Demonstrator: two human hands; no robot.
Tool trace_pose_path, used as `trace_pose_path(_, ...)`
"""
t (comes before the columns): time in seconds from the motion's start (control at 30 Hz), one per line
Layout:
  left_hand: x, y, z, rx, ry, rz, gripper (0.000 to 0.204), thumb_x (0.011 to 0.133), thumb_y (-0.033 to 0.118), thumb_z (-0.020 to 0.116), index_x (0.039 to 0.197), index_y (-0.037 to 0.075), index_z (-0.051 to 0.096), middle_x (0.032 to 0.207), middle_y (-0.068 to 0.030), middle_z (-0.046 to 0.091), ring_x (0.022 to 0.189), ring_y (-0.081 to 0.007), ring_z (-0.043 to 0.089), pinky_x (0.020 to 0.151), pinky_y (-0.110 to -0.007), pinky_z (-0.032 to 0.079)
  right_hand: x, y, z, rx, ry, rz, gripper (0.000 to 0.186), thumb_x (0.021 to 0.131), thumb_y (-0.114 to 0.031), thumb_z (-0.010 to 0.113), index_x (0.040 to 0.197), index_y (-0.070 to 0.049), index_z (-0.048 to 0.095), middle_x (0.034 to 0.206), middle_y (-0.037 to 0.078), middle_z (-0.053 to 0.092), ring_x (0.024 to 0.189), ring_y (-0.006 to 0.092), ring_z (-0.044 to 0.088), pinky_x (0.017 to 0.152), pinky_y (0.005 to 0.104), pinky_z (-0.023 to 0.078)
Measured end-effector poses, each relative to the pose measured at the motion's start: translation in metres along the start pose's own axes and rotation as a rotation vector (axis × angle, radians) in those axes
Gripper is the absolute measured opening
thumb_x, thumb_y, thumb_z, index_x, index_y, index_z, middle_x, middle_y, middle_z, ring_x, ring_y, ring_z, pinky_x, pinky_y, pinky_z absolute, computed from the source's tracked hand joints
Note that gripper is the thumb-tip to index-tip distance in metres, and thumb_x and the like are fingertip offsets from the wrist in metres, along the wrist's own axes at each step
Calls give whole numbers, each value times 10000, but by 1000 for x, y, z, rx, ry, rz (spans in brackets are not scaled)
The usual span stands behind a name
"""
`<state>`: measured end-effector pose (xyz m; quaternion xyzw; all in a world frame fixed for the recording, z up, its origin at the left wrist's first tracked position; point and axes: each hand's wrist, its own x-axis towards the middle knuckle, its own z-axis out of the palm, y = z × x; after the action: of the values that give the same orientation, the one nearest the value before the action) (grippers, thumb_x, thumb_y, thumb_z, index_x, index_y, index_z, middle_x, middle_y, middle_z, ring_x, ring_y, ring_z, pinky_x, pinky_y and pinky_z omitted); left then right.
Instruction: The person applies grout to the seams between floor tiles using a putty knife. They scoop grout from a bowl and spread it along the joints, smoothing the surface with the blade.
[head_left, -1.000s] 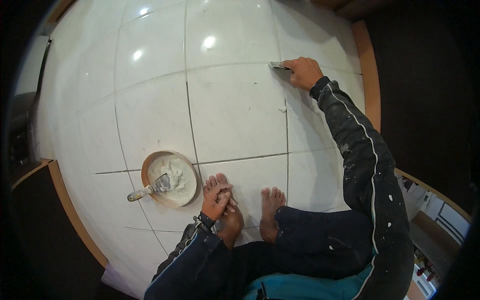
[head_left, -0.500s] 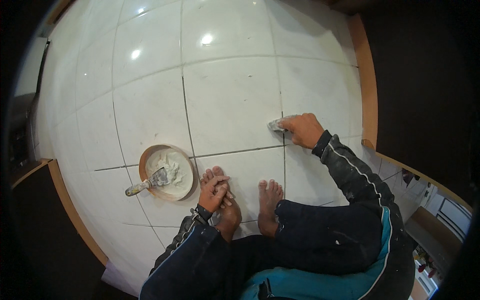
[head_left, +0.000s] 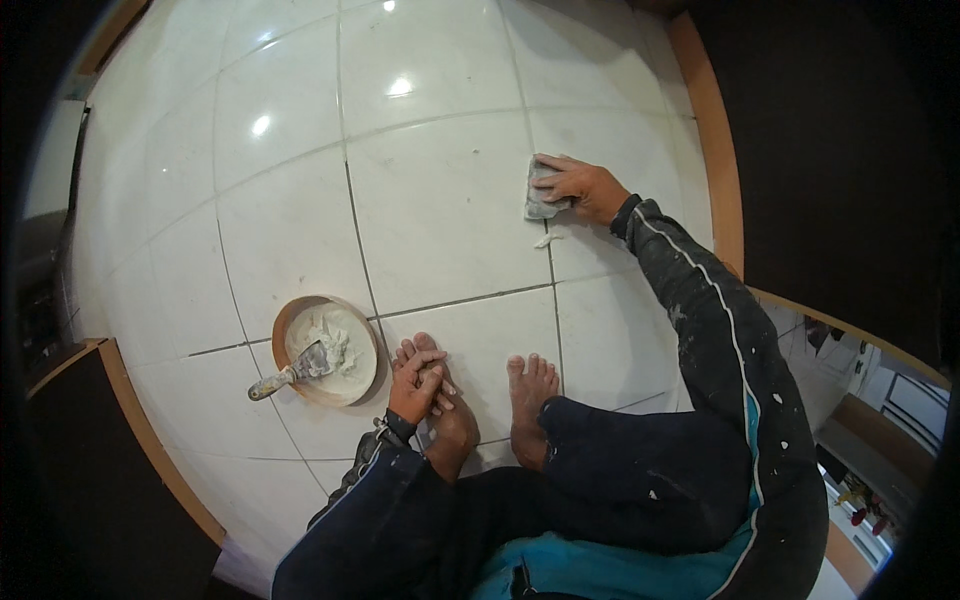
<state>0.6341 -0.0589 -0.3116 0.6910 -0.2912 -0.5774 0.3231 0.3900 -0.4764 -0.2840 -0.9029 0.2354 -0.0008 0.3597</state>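
A flat grey spreader (head_left: 541, 190), smeared with white, is held in my right hand (head_left: 583, 186), closed around its right side. It lies against the white floor tiles over a joint line, and the exact kind of spreader is hard to tell. A dab of white paste (head_left: 545, 241) sits on that joint just below it. My left hand (head_left: 415, 388) rests on my left foot (head_left: 452, 425), holding nothing, with its fingers apart. To its left stands a round bowl (head_left: 281, 335) of white paste (head_left: 340, 345). A putty knife (head_left: 290, 376) leans in the bowl, its blade in the paste and its handle over the rim.
My right foot (head_left: 528, 405) is planted on the tiles (head_left: 435, 210). Dark furniture with wooden edges (head_left: 712, 150) borders the floor on the right, and another dark wood-edged piece (head_left: 155, 440) stands at the lower left. Some tile joints are dark, others pale.
My right hand has moved away from me along the joint with the spreader, which now lies flatter. A white dab shows on the joint behind it. My left hand remains on the foot.
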Motion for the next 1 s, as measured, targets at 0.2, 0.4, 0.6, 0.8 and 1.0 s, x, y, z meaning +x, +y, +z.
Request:
trace_pose_path(0.2, -1, 19, -4, -179, -94, -150, 259, 931, 165, 579, 1157, 79, 670, 888, -77, 707, 877, -212, 634, 975, -325, 398, -14, 4, -20, -207, -278, -23, 350, 711, 52, 706, 964, -187, 725, 1269, -38, 664, 1388, 194, 433, 1220, 526, 237)
trace_pose_path(0.4, 1, 4, -2, -32, -79, 99, 252, 998, 141, 509, 1211, 29, 584, 736, -67, 676, 560, -129, 634, 512, -217, 468, 26, -20, -36, -278, -18, 143, 457, 724, 53, 592, 1104, -171, 715, 1153, 53, 702, 1191, 264, 595, 1081, 448, 418)
trace_pose_path(0.6, 6, -11, -4, 28, -113, 207, 267, 1006, 127, 490, 1239, 9, 549, 713, -75, 661, 511, -131, 627, 449, -214, 491, 51, -39, -35, -417, 13, 319, 392, 753, -51, 624, 1114, -185, 696, 937, 114, 732, 884, 316, 697, 823, 441, 543)
trace_pose_path(0.8, -4, 29, -4, -206, -89, -134, 244, 941, 139, 561, 1152, 52, 646, 755, -48, 693, 773, -168, 658, 859, -314, 470, -10, -59, 7, -345, -109, 221, 366, 725, -45, 631, 1064, -169, 696, 921, 101, 717, 860, 316, 684, 740, 437, 537)
trace_pose_path(1.0, 0, 25, -2, -156, -87, 81, 242, 977, 103, 513, 1178, 10, 610, 715, -36, 678, 539, -95, 625, 502, -189, 468, -70, -92, 54, -331, -46, 127, 308, 754, -39, 620, 1053, -109, 641, 1107, 102, 674, 950, 311, 678, 757, 433, 556)
